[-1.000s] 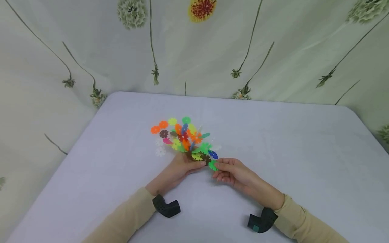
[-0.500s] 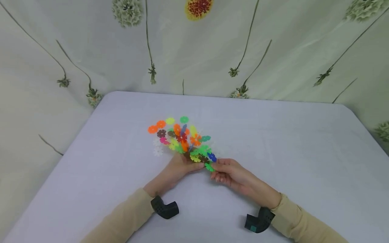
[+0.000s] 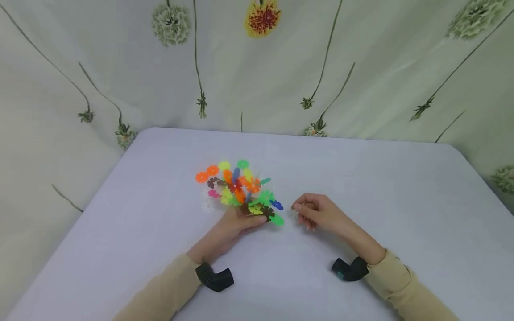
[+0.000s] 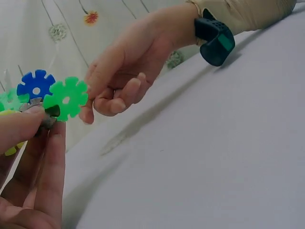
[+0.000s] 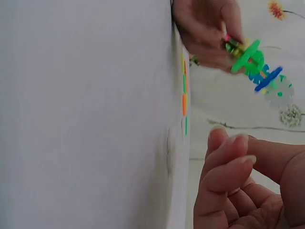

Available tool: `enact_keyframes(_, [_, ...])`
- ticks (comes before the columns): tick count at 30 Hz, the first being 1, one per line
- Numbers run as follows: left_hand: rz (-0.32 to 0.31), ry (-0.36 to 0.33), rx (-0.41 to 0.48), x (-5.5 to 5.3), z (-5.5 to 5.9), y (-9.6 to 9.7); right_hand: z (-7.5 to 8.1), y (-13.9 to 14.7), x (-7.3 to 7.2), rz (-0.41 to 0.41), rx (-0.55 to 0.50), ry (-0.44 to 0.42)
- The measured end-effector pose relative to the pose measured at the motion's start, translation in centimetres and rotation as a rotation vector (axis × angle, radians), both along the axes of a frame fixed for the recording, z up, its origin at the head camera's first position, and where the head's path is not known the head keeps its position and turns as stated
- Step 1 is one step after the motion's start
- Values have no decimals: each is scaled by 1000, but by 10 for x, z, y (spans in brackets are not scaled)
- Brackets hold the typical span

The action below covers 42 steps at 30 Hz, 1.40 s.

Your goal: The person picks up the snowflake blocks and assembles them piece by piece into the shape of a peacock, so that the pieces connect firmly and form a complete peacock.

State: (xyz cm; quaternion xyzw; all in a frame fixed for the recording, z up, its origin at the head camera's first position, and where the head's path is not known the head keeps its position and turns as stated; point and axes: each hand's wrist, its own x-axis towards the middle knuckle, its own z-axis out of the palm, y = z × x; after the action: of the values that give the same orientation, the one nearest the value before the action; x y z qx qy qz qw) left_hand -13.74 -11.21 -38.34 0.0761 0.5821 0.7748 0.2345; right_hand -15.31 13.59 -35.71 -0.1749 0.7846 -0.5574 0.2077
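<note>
My left hand (image 3: pixel 237 223) grips a cluster of joined plastic snowflake discs, its thumb on a dark brown disc (image 3: pixel 267 212). From the cluster's right end stick out a bright green disc (image 4: pixel 74 91) and a blue disc (image 4: pixel 35 82). My right hand (image 3: pixel 321 214) hovers just right of the green disc, apart from it. Its fingers (image 5: pixel 226 157) are loosely bent, and the right wrist view shows nothing between them. By its fingertips in the head view is a faint clear disc (image 3: pixel 294 213), apparently on the table. Which middle discs belong to the cluster is hard to tell.
Loose discs lie flat on the white table (image 3: pixel 361 178) behind the left hand, among them an orange disc (image 3: pixel 201 177), a yellow disc (image 3: pixel 224 166) and a green one (image 3: pixel 242 164). Faint clear discs (image 3: pixel 208 204) lie left of them. A flower-printed cloth (image 3: pixel 225 67) hangs behind.
My right hand has let go of the green disc and moved right, away from the cluster. The left hand keeps its grip, almost in the same place.
</note>
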Motion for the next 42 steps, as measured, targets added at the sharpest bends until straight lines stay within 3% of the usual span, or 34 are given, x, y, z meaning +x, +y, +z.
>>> enact_keyframes(3, [8, -11, 47, -2, -1, -3, 0, 8, -11, -91, 69, 49])
enact_keyframes(6, [43, -5, 34, -4, -1, -10, -3, 3, -23, -88, 102, 68])
enact_keyframes(9, [109, 11, 6, -7, -2, -16, -3, -15, -38, -82, 140, 83])
enact_keyframes(14, [187, -7, 105, -12, -3, -20, 0, -52, -60, -116, 202, 133])
enact_keyframes(17, [189, -10, 164, -14, -1, -23, 2, -74, -66, -72, 263, 217])
enact_keyframes(19, [194, 14, 149, -14, 2, -28, 3, -87, -68, -9, 303, 265])
enact_keyframes(23, [270, 19, 159, -16, 12, -43, 2, -108, -73, 83, 334, 298])
enact_keyframes(29, [363, -11, 193, -23, 21, -55, -2, -122, -85, -19, 334, 298])
enact_keyframes(33, [338, -18, 208, -24, 16, -53, 1, -128, -89, -34, 464, 307])
enact_keyframes(37, [253, 3, 205, -23, 10, -46, 4, -126, -85, -9, 561, 308])
enact_keyframes(40, [187, 45, 136, -21, 6, -39, 6, -114, -77, 6, 526, 276])
enact_keyframes(42, [156, 86, 41, -19, 6, -36, 7, -100, -70, 25, 464, 253])
